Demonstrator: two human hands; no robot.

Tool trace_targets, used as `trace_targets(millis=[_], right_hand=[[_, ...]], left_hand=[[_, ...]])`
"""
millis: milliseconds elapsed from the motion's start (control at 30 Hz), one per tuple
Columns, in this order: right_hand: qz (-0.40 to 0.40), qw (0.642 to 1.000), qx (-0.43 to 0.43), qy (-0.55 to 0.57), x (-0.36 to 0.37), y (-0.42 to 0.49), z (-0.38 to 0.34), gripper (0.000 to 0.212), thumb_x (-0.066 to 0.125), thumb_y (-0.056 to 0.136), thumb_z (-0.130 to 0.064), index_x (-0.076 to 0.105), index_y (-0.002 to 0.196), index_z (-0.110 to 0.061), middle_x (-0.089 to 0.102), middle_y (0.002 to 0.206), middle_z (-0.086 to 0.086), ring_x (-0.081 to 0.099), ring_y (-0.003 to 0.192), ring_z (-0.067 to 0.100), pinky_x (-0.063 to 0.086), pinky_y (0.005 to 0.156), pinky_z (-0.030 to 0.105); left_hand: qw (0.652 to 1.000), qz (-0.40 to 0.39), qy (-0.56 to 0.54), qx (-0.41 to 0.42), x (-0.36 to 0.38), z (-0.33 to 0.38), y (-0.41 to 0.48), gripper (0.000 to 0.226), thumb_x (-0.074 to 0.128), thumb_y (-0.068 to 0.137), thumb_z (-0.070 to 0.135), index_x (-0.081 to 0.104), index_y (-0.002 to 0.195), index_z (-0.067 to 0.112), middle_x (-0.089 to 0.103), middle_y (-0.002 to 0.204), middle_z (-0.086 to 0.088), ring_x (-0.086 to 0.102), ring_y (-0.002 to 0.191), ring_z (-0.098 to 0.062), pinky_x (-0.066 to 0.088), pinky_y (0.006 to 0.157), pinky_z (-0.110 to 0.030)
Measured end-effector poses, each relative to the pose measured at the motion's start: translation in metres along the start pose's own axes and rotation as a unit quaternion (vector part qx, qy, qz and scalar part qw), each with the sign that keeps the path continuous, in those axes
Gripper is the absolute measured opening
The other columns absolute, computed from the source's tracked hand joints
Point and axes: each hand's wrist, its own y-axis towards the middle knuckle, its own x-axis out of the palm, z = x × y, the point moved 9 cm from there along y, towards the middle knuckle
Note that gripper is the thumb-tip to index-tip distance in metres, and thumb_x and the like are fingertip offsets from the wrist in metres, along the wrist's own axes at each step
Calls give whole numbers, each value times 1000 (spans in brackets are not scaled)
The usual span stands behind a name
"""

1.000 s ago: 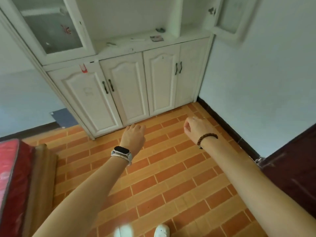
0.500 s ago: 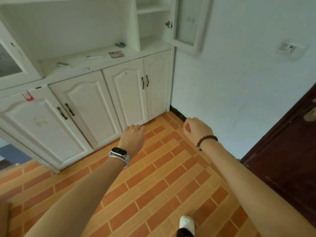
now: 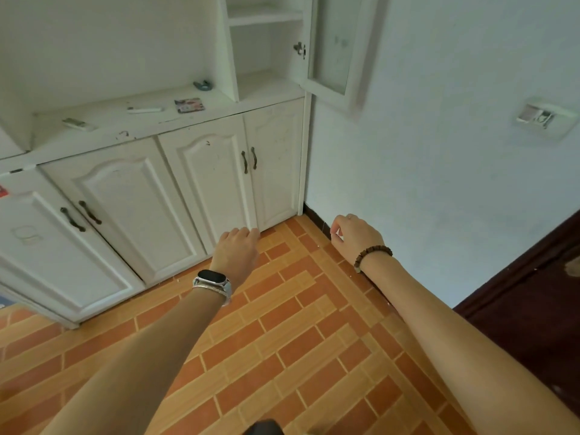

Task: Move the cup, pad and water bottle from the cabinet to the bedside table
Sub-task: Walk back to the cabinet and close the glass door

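The white cabinet (image 3: 201,171) stands ahead with its lower doors closed. On its counter lies a small flat colourful square (image 3: 189,105), which may be the pad. I see no cup and no water bottle. My left hand (image 3: 238,251), with a watch on its wrist, hangs in front of the lower doors, fingers loosely curled and holding nothing. My right hand (image 3: 356,237), with a bead bracelet, hovers near the wall corner, also loosely curled with nothing in it.
A white remote-like item (image 3: 77,124), a white stick (image 3: 144,109) and a small blue-grey object (image 3: 203,85) also lie on the counter. An upper glass door (image 3: 332,48) stands open beside bare shelves (image 3: 263,17). A dark door (image 3: 533,296) is at right; the floor is orange tile.
My view has swung right and closer to the cabinet: the red bed at left is out of sight and the right-hand shelves and wall have come in. Both hands stay outstretched, holding nothing.
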Motion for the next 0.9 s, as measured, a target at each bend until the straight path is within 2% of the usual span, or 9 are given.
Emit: trace_targets(millis=[233,400,600,733,900], right_hand=[[-18,1000,3,10,16,59,36,15,46,96,-21,61,100,-20,56,101,0,54,80,17,46,66,29],[-13,1000,14,8,17,115,59,13,48,96,-20,61,101,-19,56,101,2,58,81,19,51,68,31],[-10,1000,26,1,10,196,73,13,50,96,-24,59,103,-19,56,104,3,57,83,19,55,74,35],[7,1000,23,10,-3,245,75,16,50,97,-24,59,107,-18,55,106,3,60,85,21,52,73,32],[17,999,23,23,-11,295,81,16,51,96,-24,59,108,-17,56,108,3,60,85,21,53,75,34]], left_hand=[[1000,-25,6,-5,29,4,58,24,43,91,13,53,112,12,61,99,-6,56,91,-25,43,84,-36],[999,-37,-3,-3,50,-3,119,24,43,90,13,53,112,12,61,101,-6,55,92,-24,43,85,-36],[999,-21,-25,-7,60,-18,201,24,44,90,14,54,112,13,61,102,-5,55,91,-23,44,83,-35],[1000,6,-25,3,55,-30,253,24,43,90,13,55,111,12,62,98,-6,56,86,-23,43,78,-34],[999,29,-37,0,50,-46,298,23,45,90,11,57,110,10,63,97,-7,56,86,-24,44,80,-36]])
